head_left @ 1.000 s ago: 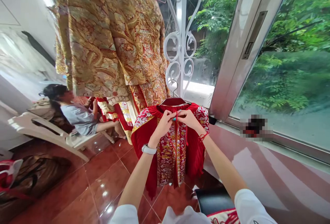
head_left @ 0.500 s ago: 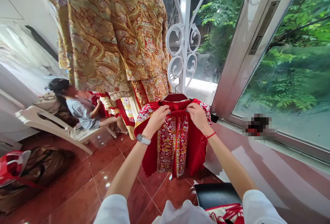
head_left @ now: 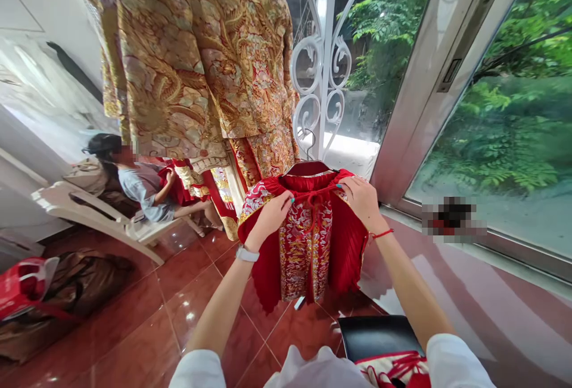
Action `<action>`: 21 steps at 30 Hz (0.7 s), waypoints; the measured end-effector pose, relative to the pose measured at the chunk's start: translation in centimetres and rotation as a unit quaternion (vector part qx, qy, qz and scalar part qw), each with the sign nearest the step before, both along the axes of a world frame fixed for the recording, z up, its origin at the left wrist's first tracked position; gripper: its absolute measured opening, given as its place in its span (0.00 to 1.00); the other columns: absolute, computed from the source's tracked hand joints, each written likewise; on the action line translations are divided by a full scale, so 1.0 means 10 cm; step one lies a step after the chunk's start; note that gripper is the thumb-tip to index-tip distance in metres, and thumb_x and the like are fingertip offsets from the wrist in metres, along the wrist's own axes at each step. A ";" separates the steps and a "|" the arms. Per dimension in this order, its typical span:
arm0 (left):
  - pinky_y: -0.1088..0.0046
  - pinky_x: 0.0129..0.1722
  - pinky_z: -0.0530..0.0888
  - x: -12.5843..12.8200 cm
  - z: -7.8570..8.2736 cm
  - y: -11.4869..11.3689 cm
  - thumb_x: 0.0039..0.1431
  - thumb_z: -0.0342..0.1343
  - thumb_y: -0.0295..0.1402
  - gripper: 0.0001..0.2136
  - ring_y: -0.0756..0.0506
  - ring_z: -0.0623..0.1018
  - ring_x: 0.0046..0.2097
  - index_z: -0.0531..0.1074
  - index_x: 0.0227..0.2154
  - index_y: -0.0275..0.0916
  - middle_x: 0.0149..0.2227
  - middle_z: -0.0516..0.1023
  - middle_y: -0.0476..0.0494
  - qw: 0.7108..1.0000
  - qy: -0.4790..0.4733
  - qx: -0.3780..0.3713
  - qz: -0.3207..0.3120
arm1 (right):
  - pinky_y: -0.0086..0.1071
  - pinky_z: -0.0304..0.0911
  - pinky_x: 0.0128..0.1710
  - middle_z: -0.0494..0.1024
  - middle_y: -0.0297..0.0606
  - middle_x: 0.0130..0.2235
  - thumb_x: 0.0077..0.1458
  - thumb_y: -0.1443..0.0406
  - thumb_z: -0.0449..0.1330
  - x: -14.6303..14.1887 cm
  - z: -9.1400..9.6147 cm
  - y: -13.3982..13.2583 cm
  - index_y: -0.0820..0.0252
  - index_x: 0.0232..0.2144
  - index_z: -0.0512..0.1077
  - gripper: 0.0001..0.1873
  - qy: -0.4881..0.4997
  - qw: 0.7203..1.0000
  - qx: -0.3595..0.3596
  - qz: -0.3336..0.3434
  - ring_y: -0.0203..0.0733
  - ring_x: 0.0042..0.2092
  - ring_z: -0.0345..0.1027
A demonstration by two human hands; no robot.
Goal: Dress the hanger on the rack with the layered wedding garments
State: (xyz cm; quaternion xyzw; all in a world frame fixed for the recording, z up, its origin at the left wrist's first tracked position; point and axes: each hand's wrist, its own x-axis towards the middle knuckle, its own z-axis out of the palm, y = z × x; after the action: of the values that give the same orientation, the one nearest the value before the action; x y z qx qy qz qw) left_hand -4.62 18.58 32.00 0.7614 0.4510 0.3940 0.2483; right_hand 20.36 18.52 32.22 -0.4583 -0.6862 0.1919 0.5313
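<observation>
A red embroidered skirt (head_left: 308, 245) with pleated sides hangs from a dark red hanger (head_left: 308, 165) in front of me. My left hand (head_left: 272, 212) pinches its waistband on the left side. Near the right end of the waistband, my right hand (head_left: 363, 197) grips the cloth with curled fingers. A tied red cord sits at the waist between the two hands. A white watch is on my left wrist and a red string on my right.
A large gold embroidered garment (head_left: 196, 60) hangs above left, beside a white scrolled window grille (head_left: 322, 60). A person (head_left: 143, 188) sits on a white plastic chair (head_left: 89, 215) at left. A black stool (head_left: 375, 337) stands near my knees. A glass sliding door (head_left: 491, 108) fills the right.
My hands were together at the middle of the waistband on the cord; they have moved apart to the waistband's two sides. The skirt has risen slightly.
</observation>
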 end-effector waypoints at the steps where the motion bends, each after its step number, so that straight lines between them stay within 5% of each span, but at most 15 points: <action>1: 0.71 0.36 0.70 -0.04 0.04 -0.02 0.66 0.49 0.34 0.06 0.46 0.76 0.33 0.69 0.36 0.41 0.33 0.76 0.45 0.998 0.054 0.034 0.026 | 0.44 0.63 0.51 0.78 0.44 0.39 0.60 0.53 0.58 0.05 0.02 -0.01 0.55 0.32 0.72 0.14 -0.036 0.999 0.027 -0.026 0.51 0.46 0.68; 3: 0.70 0.39 0.70 -0.12 0.09 -0.05 0.65 0.49 0.32 0.05 0.44 0.77 0.38 0.70 0.37 0.41 0.38 0.78 0.43 0.989 0.116 0.076 0.053 | 0.42 0.64 0.49 0.78 0.44 0.39 0.62 0.54 0.55 0.11 0.01 -0.04 0.56 0.32 0.73 0.14 -0.077 0.996 0.043 -0.033 0.49 0.44 0.70; 6: 0.71 0.37 0.71 -0.17 0.12 -0.08 0.65 0.49 0.31 0.05 0.45 0.77 0.35 0.70 0.35 0.40 0.34 0.78 0.45 0.990 0.132 0.033 0.026 | 0.36 0.65 0.35 0.76 0.38 0.30 0.63 0.49 0.52 0.16 -0.11 -0.09 0.57 0.32 0.73 0.20 -0.051 0.997 -0.042 0.046 0.43 0.31 0.69; 8: 0.68 0.36 0.72 -0.15 0.12 -0.12 0.63 0.51 0.31 0.05 0.44 0.76 0.33 0.71 0.33 0.41 0.30 0.77 0.47 0.990 0.137 0.008 0.028 | 0.35 0.65 0.32 0.75 0.36 0.26 0.60 0.48 0.56 0.21 -0.17 -0.11 0.57 0.30 0.74 0.20 -0.057 0.997 -0.058 0.014 0.41 0.28 0.67; 11: 0.61 0.42 0.74 -0.14 0.15 -0.18 0.61 0.54 0.32 0.04 0.41 0.77 0.38 0.73 0.37 0.43 0.37 0.79 0.43 0.989 0.124 0.041 0.067 | 0.40 0.68 0.44 0.80 0.39 0.37 0.54 0.52 0.63 0.34 -0.17 -0.14 0.55 0.36 0.77 0.14 -0.076 0.993 0.043 -0.081 0.46 0.38 0.73; 14: 0.59 0.51 0.74 -0.32 0.17 -0.11 0.60 0.53 0.33 0.12 0.40 0.77 0.49 0.72 0.46 0.44 0.50 0.77 0.40 0.979 -0.009 0.150 0.138 | 0.46 0.63 0.57 0.77 0.44 0.53 0.55 0.55 0.63 0.50 -0.18 -0.06 0.54 0.51 0.73 0.23 -0.036 0.984 0.124 -0.124 0.50 0.53 0.70; 16: 0.58 0.59 0.70 -0.58 0.14 0.05 0.59 0.54 0.35 0.13 0.41 0.75 0.55 0.72 0.47 0.42 0.52 0.77 0.39 0.964 -0.088 0.180 0.176 | 0.50 0.58 0.62 0.75 0.46 0.57 0.54 0.56 0.63 0.62 -0.23 0.07 0.55 0.55 0.71 0.26 -0.022 0.982 0.116 -0.150 0.53 0.59 0.66; 18: 0.58 0.62 0.68 -0.89 0.05 0.27 0.58 0.55 0.40 0.14 0.40 0.74 0.57 0.74 0.44 0.40 0.48 0.79 0.39 0.977 -0.118 0.092 0.153 | 0.51 0.55 0.64 0.75 0.47 0.57 0.52 0.57 0.62 0.73 -0.31 0.24 0.57 0.53 0.73 0.26 -0.016 0.989 0.071 -0.131 0.53 0.60 0.66; 21: 0.59 0.52 0.75 -1.24 -0.11 0.52 0.55 0.55 0.50 0.21 0.39 0.79 0.49 0.75 0.40 0.37 0.40 0.82 0.38 0.974 -0.165 -0.118 0.097 | 0.49 0.62 0.59 0.80 0.46 0.50 0.53 0.56 0.60 0.86 -0.39 0.49 0.60 0.44 0.78 0.19 0.032 0.995 0.008 -0.090 0.51 0.52 0.72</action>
State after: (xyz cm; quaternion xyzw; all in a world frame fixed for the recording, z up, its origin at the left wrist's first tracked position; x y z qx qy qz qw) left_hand -16.98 23.76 30.90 0.6039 0.5190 0.4805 0.3674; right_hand 28.99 23.38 28.31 -0.5074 -0.6262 0.1531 0.5718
